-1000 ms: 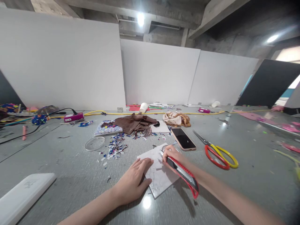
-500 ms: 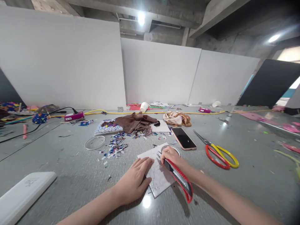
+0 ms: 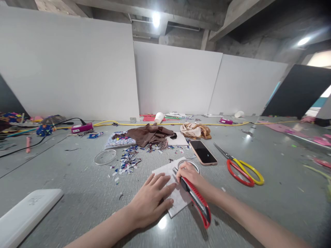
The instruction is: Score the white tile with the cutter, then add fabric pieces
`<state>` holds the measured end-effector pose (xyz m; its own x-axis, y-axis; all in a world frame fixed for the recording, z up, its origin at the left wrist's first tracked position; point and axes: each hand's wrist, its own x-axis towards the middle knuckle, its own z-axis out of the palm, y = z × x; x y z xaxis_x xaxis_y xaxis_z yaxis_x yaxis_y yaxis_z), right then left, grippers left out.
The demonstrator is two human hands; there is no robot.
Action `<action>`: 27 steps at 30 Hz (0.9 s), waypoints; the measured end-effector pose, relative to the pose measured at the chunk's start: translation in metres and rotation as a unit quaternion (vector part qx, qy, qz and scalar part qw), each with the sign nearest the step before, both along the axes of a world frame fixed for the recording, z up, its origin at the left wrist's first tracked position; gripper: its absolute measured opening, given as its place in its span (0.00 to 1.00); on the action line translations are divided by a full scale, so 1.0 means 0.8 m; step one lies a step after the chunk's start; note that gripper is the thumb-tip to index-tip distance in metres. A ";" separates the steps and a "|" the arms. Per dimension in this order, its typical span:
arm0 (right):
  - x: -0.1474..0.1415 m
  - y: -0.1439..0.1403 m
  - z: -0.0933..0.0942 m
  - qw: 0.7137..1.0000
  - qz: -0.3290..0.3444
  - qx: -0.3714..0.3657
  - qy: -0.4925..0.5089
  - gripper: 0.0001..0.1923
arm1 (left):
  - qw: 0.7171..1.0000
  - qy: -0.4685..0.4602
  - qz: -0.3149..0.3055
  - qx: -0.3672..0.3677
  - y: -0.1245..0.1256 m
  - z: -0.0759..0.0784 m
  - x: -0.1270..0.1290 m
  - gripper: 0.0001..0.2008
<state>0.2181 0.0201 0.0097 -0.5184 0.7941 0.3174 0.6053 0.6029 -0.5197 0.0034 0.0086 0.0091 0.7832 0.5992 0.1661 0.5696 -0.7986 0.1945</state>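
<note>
That cutter is red and black, the sheet white with faint grey lines. Over there, scissors handled in red and yellow, a black phone edged pink, brown cloth, blue-and-white scraps, grey table.

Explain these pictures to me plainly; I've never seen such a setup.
There is no machine: a person works bare-handed, filmed by one camera worn on the head, which looks forward and down. The left hand has its fingers spread on a white card. The right hand holds a red and black utility knife, its tip end over the card. On the grey table, a phone and scissors lie to the right; brown cloth and small colourful scraps lie farther back.
</note>
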 end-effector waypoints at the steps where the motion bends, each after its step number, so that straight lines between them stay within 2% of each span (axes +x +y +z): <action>1: 0.000 0.000 0.000 1.000 0.003 0.005 -0.003 0.05 | 1.000 0.003 0.000 0.006 0.000 0.000 0.000 0.20; 8: -0.004 -0.005 0.001 0.998 -0.005 0.054 -0.029 0.06 | 1.000 0.003 0.003 0.007 -0.002 0.001 0.003 0.25; 13: -0.008 -0.006 0.006 0.995 -0.027 0.082 -0.044 0.06 | 1.000 -0.016 0.002 0.001 -0.003 0.006 0.006 0.25; 17: -0.013 -0.011 0.009 0.987 -0.080 0.135 -0.042 0.06 | 1.000 -0.011 0.008 -0.002 -0.006 0.009 0.008 0.25; 23: -0.010 -0.014 0.020 0.975 -0.162 0.151 -0.014 0.04 | 1.000 -0.019 0.013 0.003 -0.009 0.007 0.007 0.21; 25: -0.002 -0.011 0.030 0.965 -0.200 0.170 0.030 0.06 | 1.000 -0.019 0.016 0.005 -0.009 0.004 0.006 0.21; 27: 0.004 -0.008 0.038 0.958 -0.229 0.132 0.109 0.09 | 1.000 -0.023 0.018 0.006 -0.009 0.001 0.005 0.22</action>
<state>0.2216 0.0139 0.0398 -0.0329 0.7994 0.5999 0.7331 0.4273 -0.5292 0.0076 0.0018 0.0101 0.7521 0.6253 0.2081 0.5897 -0.7795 0.2112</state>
